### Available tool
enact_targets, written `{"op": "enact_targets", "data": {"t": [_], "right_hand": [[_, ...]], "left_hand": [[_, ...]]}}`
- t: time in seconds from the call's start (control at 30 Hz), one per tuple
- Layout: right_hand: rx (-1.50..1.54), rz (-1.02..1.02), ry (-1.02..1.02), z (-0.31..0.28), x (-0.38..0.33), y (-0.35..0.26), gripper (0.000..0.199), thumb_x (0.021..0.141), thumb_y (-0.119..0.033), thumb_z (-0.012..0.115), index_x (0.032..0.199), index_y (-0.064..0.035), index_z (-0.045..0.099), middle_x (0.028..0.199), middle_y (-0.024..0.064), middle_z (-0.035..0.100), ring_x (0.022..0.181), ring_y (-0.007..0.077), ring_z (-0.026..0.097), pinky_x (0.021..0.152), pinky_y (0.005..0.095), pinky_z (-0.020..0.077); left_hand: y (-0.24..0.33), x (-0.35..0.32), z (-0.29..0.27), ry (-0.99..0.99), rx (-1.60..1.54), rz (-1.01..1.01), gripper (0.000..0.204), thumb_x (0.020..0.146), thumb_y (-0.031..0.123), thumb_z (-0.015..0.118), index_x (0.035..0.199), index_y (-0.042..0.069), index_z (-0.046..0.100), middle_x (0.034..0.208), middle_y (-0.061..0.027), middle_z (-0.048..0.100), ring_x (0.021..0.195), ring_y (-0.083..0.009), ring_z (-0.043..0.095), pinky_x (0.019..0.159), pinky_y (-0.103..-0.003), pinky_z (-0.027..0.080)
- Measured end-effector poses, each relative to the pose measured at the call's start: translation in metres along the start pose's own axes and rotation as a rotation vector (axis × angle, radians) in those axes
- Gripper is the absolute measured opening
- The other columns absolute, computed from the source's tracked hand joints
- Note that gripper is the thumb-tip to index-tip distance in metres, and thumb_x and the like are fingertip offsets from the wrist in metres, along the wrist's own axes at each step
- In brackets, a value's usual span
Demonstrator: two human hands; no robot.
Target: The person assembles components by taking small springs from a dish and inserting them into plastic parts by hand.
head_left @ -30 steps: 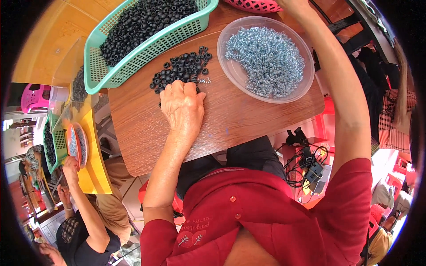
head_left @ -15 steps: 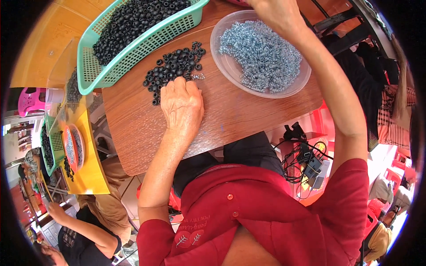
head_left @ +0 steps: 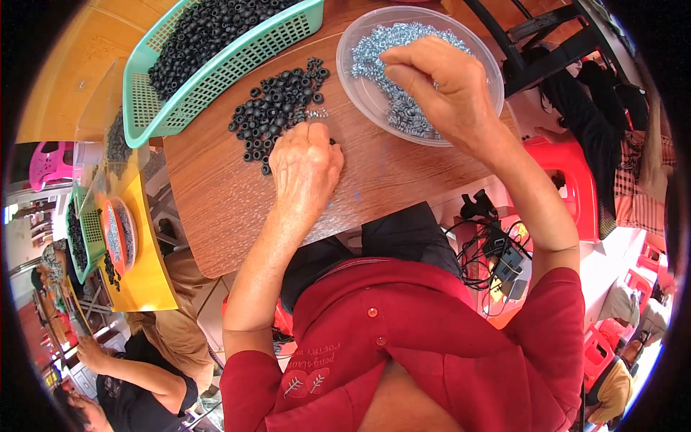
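Note:
My left hand (head_left: 306, 169) rests on the brown wooden board with its fingers curled, at the near edge of a loose pile of small black ring-shaped pieces (head_left: 270, 108). A dark bit, seemingly one of these pieces, shows at its fingertips. Just past the knuckles lie a few small silvery coil springs (head_left: 317, 114). My right hand (head_left: 450, 90) hovers above a clear round plastic bowl (head_left: 363, 108) of bluish metal coil springs (head_left: 407, 111). Its thumb and forefinger are pinched together; whether they hold anything is too small to tell.
A mint-green plastic basket (head_left: 237, 68) full of black pieces stands at the far left. Right of the board are a red stool (head_left: 568, 176) and a black metal frame (head_left: 540, 43). Cables and adapters (head_left: 504, 259) lie below. A co-worker (head_left: 144, 381) sits by a yellow table (head_left: 147, 245).
My right hand has come back from beyond the bowl's far edge to above the bowl, fingers pinched. My left hand has shifted slightly right and nearer, staying curled by the black pile.

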State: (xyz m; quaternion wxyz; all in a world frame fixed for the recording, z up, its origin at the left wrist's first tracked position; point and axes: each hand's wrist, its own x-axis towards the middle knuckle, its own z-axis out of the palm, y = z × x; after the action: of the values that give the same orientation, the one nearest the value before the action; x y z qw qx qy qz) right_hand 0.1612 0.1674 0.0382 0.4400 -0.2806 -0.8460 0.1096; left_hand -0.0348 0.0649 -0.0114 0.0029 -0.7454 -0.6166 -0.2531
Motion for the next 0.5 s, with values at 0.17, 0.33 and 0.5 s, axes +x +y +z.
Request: {"op": "enact_targets", "data": {"t": [0.17,0.33,0.5], "right_hand": [[0.159,0.098,-0.027,0.005,-0.022,-0.023,0.011,0.076,-0.004,0.067,0.087,-0.0012,0.066,0.075,0.0131,0.064,0.072,0.0301,0.061,0.062,0.0368,0.0486],[0.423,0.296,-0.081,0.019,-0.042,-0.047,0.014,0.077,-0.005,0.067,0.090,-0.0009,0.067,0.074,0.0112,0.063,0.070,0.0277,0.060,0.062,0.0350,0.0479],[0.490,0.241,-0.063,0.032,-0.041,-0.061,0.017,0.074,-0.004,0.067,0.091,-0.0042,0.068,0.076,0.0081,0.063,0.072,0.0253,0.059,0.066,0.0352,0.0474]], "left_hand": [[0.008,-0.011,-0.011,-0.009,-0.790,-0.568,0.015,0.077,0.006,0.070,0.086,-0.003,0.063,0.074,-0.0080,0.065,0.058,-0.0149,0.057,0.057,-0.027,0.047],[0.010,-0.012,-0.033,-0.053,-1.631,-0.834,0.015,0.082,0.003,0.066,0.093,-0.007,0.064,0.077,-0.0138,0.067,0.057,-0.0118,0.055,0.056,-0.022,0.044],[0.014,-0.019,-0.027,-0.049,-1.932,-0.847,0.020,0.085,0.006,0.064,0.100,-0.007,0.062,0.079,-0.0161,0.066,0.059,-0.0159,0.056,0.060,-0.026,0.046]]}}
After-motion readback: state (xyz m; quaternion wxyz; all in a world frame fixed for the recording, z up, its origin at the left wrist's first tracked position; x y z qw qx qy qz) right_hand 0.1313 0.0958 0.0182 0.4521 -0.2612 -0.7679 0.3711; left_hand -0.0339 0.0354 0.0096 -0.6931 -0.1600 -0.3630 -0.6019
